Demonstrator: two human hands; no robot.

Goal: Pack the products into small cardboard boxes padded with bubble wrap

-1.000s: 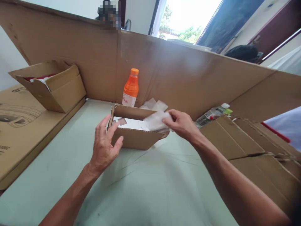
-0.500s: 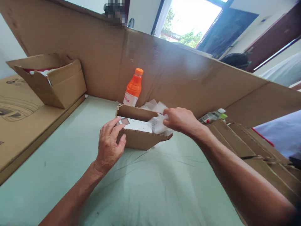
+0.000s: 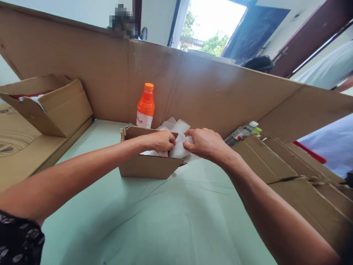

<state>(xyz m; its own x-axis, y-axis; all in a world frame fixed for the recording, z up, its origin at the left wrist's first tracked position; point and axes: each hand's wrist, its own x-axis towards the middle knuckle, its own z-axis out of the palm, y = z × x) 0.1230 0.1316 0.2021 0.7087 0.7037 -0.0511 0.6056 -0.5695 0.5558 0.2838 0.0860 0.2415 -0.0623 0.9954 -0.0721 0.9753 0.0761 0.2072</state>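
Our right hand (image 3: pixel 204 144) pinches the translucent wrap (image 3: pixel 179 148); our left hand (image 3: pixel 161 141) curls beside it, grip unclear. Tugging hard could snag it on the carton (image 3: pixel 146 168).

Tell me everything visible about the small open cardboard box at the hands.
The small open cardboard box is plain brown, with rough, corrugated-looking edges. It sits, opening up, on the pale green table cover, in front of the orange drink bottle. Inside, part of a white item shows; translucent plastic wrap bunches at its right end, with the right hand at the wrap. The left hand is over the opening; whether it touches the box is unclear.
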